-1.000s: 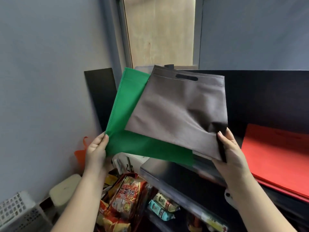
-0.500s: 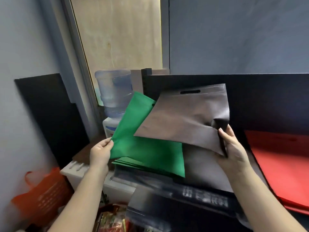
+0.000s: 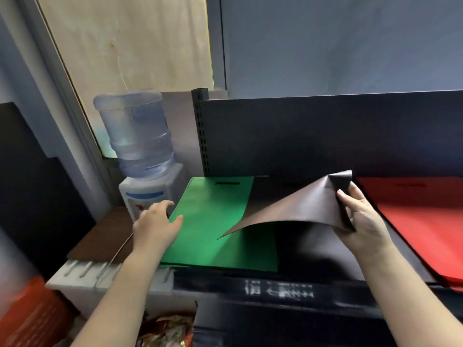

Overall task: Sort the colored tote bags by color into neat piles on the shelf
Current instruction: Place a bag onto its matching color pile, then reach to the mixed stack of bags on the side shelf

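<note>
A green tote bag lies flat on a green pile at the left end of the black shelf. My left hand rests at its left edge, fingers spread, thumb on the cloth. My right hand pinches a corner of a grey tote bag, which hangs curled above the shelf's middle; its loose corner dips over the green pile. Dark grey bags lie under it. A red pile lies flat at the right.
A water dispenser with a clear bottle stands left of the shelf, beside a brown board and a grey rack. An orange bag sits low at the left. The shelf's black back panel rises behind the piles.
The green bag has come down from my raised left hand onto the green pile, and that hand has let go. My right hand has lowered the grey bag toward the shelf's middle.
</note>
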`<control>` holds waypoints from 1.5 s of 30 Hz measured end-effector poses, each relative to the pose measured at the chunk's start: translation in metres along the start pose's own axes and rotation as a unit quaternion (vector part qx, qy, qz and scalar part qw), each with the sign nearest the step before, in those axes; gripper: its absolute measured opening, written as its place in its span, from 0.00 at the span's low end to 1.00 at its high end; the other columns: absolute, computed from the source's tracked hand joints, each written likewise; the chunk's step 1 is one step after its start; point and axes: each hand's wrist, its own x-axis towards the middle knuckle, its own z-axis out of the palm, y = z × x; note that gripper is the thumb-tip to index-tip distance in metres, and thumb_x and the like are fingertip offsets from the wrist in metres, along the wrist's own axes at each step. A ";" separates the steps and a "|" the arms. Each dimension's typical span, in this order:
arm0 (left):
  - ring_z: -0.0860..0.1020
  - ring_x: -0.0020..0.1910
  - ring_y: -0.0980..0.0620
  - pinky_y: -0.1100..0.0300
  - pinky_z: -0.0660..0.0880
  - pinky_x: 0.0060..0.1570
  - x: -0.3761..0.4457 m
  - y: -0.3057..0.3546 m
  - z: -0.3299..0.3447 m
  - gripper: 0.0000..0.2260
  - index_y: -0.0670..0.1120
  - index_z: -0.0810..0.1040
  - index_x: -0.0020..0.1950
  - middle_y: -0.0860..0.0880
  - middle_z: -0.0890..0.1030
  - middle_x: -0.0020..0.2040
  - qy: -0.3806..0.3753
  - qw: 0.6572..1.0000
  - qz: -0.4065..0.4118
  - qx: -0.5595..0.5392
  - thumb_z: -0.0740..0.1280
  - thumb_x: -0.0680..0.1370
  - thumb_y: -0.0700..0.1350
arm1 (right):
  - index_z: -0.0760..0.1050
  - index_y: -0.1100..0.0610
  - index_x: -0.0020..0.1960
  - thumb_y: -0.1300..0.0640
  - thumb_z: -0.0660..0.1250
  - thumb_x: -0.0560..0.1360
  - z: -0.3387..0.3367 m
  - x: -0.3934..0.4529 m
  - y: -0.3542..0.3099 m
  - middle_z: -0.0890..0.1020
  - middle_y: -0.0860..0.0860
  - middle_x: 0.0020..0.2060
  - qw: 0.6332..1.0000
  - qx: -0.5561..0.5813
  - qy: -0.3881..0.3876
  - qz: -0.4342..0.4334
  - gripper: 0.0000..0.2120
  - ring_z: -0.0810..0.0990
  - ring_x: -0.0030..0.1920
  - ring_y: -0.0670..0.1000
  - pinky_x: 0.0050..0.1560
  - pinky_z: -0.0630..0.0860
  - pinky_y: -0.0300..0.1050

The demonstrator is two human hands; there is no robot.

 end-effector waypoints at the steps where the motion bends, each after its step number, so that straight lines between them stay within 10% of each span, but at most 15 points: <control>1: 0.73 0.63 0.44 0.51 0.69 0.59 -0.002 0.016 0.001 0.19 0.48 0.74 0.65 0.47 0.77 0.64 -0.001 0.999 0.041 -0.018 0.68 0.76 0.50 | 0.84 0.47 0.48 0.64 0.55 0.80 -0.004 -0.002 -0.004 0.85 0.47 0.44 1.000 -0.010 0.008 0.001 0.21 0.84 0.43 0.43 0.39 0.79 0.35; 8: 0.67 0.70 0.52 0.56 0.65 0.66 -0.022 0.093 0.050 0.18 0.49 0.69 0.71 0.52 0.71 0.70 -0.171 0.953 0.248 -0.008 0.58 0.81 0.51 | 0.79 0.58 0.51 0.69 0.61 0.76 -0.040 -0.016 -0.044 0.85 0.49 0.37 0.976 -0.179 0.127 0.012 0.12 0.82 0.33 0.43 0.32 0.77 0.33; 15: 0.76 0.60 0.51 0.57 0.69 0.61 -0.037 0.131 0.075 0.15 0.48 0.76 0.63 0.51 0.80 0.59 -0.211 0.946 0.227 -0.099 0.64 0.79 0.51 | 0.81 0.57 0.51 0.60 0.73 0.68 -0.074 -0.023 -0.060 0.82 0.54 0.42 0.688 -0.698 0.200 0.004 0.11 0.79 0.49 0.56 0.42 0.66 0.42; 31: 0.71 0.62 0.51 0.57 0.66 0.56 -0.062 0.189 0.090 0.19 0.52 0.71 0.67 0.55 0.73 0.65 -0.104 0.933 0.337 0.075 0.59 0.79 0.56 | 0.74 0.51 0.60 0.46 0.63 0.76 -0.111 -0.055 -0.058 0.73 0.51 0.54 0.520 -0.838 0.165 -0.006 0.15 0.75 0.55 0.55 0.41 0.68 0.45; 37: 0.69 0.63 0.50 0.55 0.63 0.57 -0.088 0.281 0.097 0.22 0.50 0.64 0.71 0.53 0.70 0.66 -0.036 0.892 0.442 0.088 0.56 0.79 0.56 | 0.69 0.50 0.65 0.41 0.59 0.76 -0.137 -0.077 -0.109 0.73 0.48 0.58 0.370 -0.916 0.144 -0.058 0.21 0.70 0.60 0.53 0.52 0.65 0.47; 45: 0.68 0.64 0.48 0.53 0.61 0.60 -0.167 0.427 0.107 0.22 0.49 0.66 0.70 0.51 0.72 0.66 -0.024 0.843 0.535 0.048 0.57 0.79 0.56 | 0.62 0.52 0.72 0.42 0.59 0.77 -0.214 -0.146 -0.230 0.72 0.50 0.63 0.325 -0.925 0.191 -0.041 0.27 0.69 0.64 0.54 0.56 0.65 0.49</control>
